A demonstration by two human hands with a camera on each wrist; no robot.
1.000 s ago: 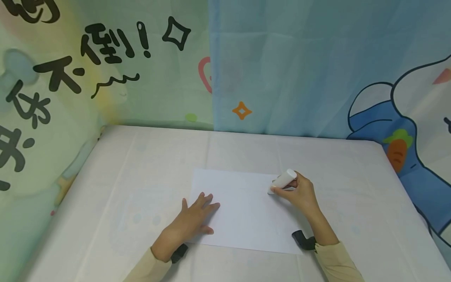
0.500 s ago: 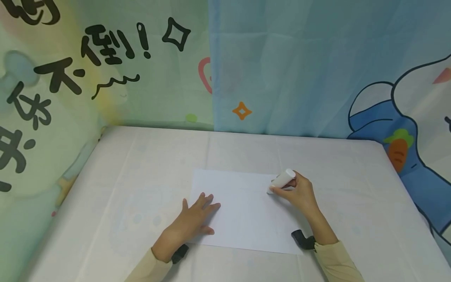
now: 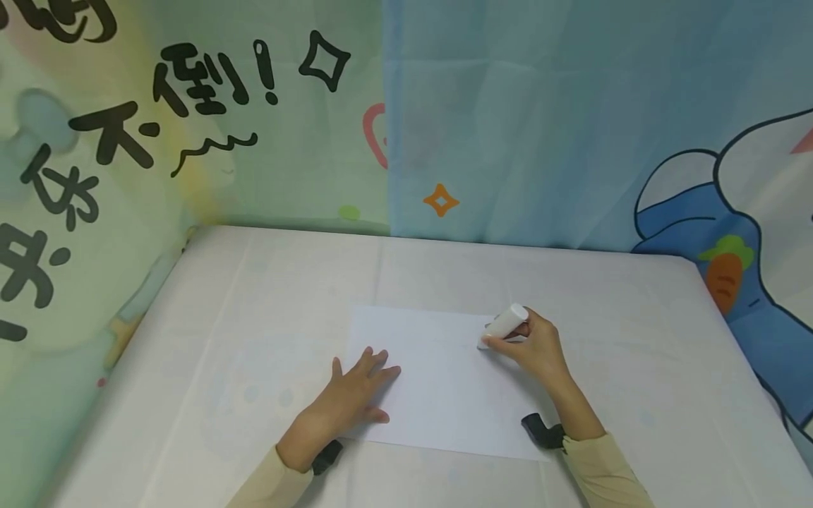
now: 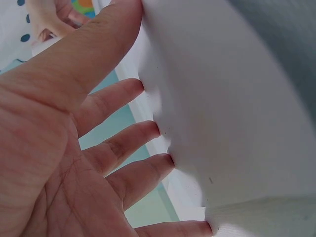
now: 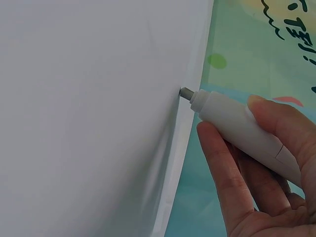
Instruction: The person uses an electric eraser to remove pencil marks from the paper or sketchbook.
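Observation:
A white sheet of paper (image 3: pixel 438 381) lies on the white-covered table. My left hand (image 3: pixel 346 398) rests on the sheet's left side with fingers spread; in the left wrist view its fingertips (image 4: pixel 148 129) press against the surface. My right hand (image 3: pixel 536 349) grips a thick white pen-shaped tool (image 5: pixel 242 126) between thumb and fingers over the sheet's right part. The tool's short grey metal tip (image 5: pixel 186 93) points down and meets the paper in the right wrist view. Its blunt white end tilts up and to the right in the head view.
The table (image 3: pixel 279 282) runs back to a green printed backdrop (image 3: pixel 286 176) and a blue one (image 3: pixel 540 141). Black wrist straps sit at both cuffs, the right one's camera (image 3: pixel 540 430) jutting over the paper's lower right.
My right hand has slid slightly left across the paper with the white tool. The left hand stays spread on the sheet, and the head view has shifted a little.

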